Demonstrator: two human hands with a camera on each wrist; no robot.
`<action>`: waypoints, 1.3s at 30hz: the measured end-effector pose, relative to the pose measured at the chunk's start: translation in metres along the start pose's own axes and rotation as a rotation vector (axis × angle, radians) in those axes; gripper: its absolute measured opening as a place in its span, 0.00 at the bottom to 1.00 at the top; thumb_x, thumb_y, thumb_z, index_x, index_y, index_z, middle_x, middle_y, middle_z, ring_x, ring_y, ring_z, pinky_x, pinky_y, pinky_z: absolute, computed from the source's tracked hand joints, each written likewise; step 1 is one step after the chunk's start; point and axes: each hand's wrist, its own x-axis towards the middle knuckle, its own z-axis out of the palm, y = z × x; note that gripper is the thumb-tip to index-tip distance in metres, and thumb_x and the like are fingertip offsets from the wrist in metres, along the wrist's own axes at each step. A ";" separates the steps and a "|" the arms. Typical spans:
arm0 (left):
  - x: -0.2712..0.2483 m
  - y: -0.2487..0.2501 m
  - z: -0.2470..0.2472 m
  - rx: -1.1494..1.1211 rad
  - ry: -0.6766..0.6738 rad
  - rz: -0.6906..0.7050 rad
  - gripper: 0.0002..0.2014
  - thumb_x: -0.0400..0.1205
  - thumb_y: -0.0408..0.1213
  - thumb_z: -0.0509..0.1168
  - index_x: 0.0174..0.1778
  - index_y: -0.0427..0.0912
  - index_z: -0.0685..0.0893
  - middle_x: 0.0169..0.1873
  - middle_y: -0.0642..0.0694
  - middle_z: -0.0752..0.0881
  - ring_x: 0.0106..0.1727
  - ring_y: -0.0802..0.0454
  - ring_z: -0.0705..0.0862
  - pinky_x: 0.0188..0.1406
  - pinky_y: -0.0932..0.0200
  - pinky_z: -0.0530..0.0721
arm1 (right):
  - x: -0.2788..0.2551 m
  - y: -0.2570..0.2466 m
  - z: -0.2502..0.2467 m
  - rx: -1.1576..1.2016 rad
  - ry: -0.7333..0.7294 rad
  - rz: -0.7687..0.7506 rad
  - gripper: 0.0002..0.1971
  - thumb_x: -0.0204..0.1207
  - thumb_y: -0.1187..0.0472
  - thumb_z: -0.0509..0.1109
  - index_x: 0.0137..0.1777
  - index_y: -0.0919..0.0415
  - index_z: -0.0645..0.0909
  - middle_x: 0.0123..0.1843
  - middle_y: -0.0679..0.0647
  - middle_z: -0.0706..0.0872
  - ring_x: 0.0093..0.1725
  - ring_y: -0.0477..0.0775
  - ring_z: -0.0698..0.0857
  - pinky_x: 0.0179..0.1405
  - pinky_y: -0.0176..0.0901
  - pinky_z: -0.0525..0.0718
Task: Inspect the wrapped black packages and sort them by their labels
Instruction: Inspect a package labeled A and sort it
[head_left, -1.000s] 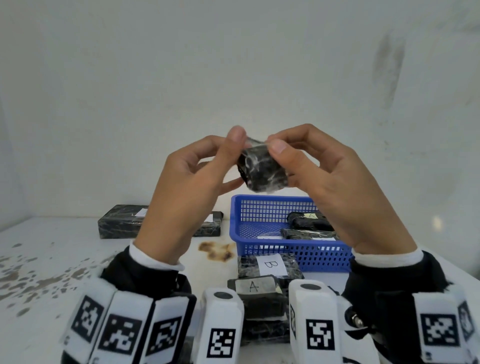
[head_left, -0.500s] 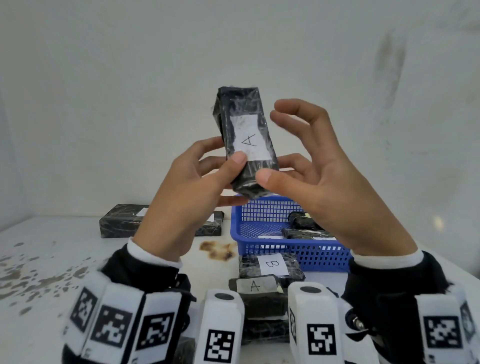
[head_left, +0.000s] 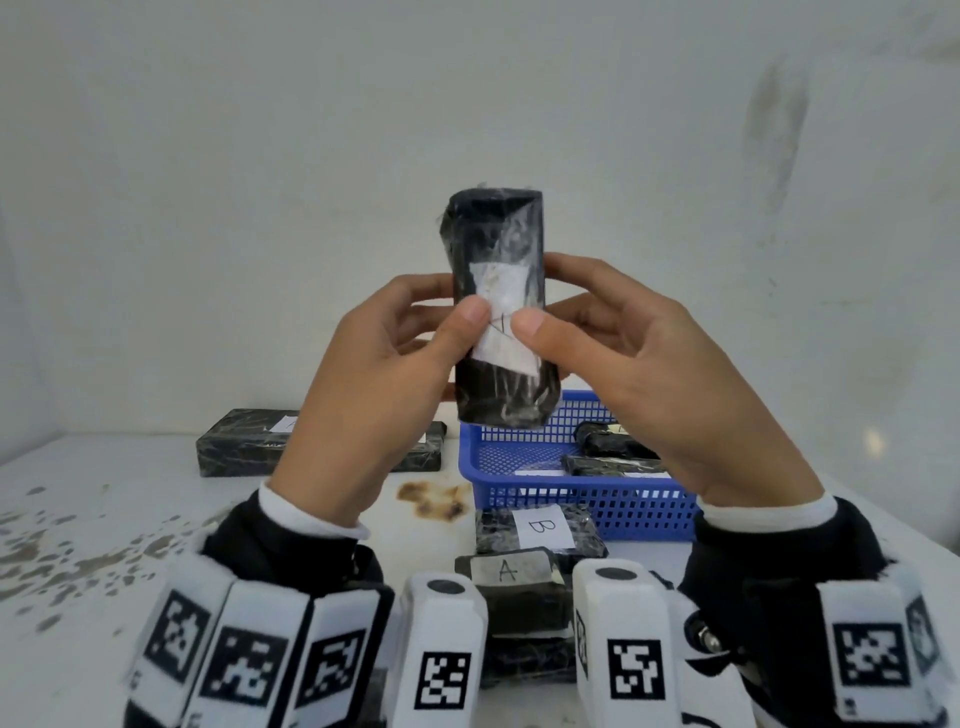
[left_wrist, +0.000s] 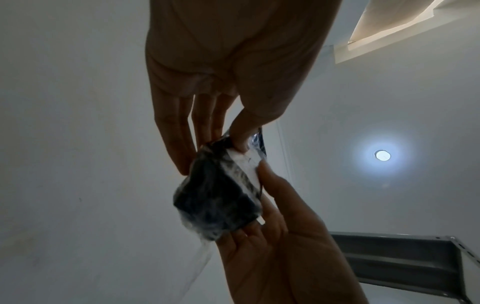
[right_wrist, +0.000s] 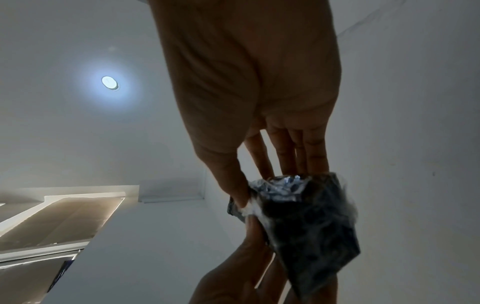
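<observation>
Head view: both hands hold one package (head_left: 498, 306) upright in front of the wall, above the bench (head_left: 104, 519). Left hand (head_left: 379, 379) and right hand (head_left: 639, 374) each clamp it, thumbs on the front, fingers behind. Both thumbs sit on the white label (head_left: 501, 291) and cover most of the letter; only a few strokes show between them. To do this well, slide the thumbs off the label to the black edges, keep the face square to the eyes, read, then pick the destination. Blue basket (head_left: 587, 504) behind and below already holds a couple of packages; a B package (head_left: 540, 527) and an A package (head_left: 511, 571) lie just in front of it, and another package (head_left: 244, 441) lies far left near the wall.

Left wrist view: left hand (left_wrist: 221, 86) pinches the package (left_wrist: 218, 197) from above with thumb on the label side; the right hand supports it from below. Grip looks secure, wrap loose and crinkled, so it may slip under light pressure.

Right wrist view: right hand (right_wrist: 254, 102) thumb pressed on the package (right_wrist: 303, 218), fingers behind it.

Versus half a second earlier: the right hand was spread off the package, and the A on the label read plainly; now both hands grip and the letter is mostly hidden. The package stands straighter now.
</observation>
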 end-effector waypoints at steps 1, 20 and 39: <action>0.000 0.000 -0.001 0.004 -0.007 -0.001 0.15 0.79 0.43 0.68 0.61 0.44 0.84 0.46 0.47 0.92 0.46 0.53 0.91 0.39 0.61 0.89 | 0.000 0.000 0.000 -0.006 0.004 -0.002 0.23 0.74 0.48 0.75 0.69 0.43 0.82 0.49 0.51 0.92 0.46 0.49 0.92 0.52 0.44 0.90; -0.002 0.004 -0.006 0.070 -0.074 -0.060 0.14 0.80 0.48 0.66 0.56 0.45 0.85 0.47 0.41 0.91 0.47 0.43 0.91 0.39 0.51 0.92 | 0.001 0.001 -0.001 -0.133 0.046 -0.030 0.12 0.77 0.42 0.70 0.59 0.40 0.87 0.36 0.43 0.89 0.33 0.43 0.82 0.39 0.34 0.82; -0.005 0.006 0.003 0.006 -0.057 0.018 0.21 0.74 0.49 0.65 0.61 0.45 0.84 0.41 0.54 0.93 0.47 0.58 0.91 0.54 0.58 0.88 | 0.000 0.002 -0.002 0.083 -0.006 -0.013 0.19 0.72 0.51 0.77 0.65 0.46 0.87 0.49 0.55 0.91 0.32 0.60 0.90 0.36 0.49 0.91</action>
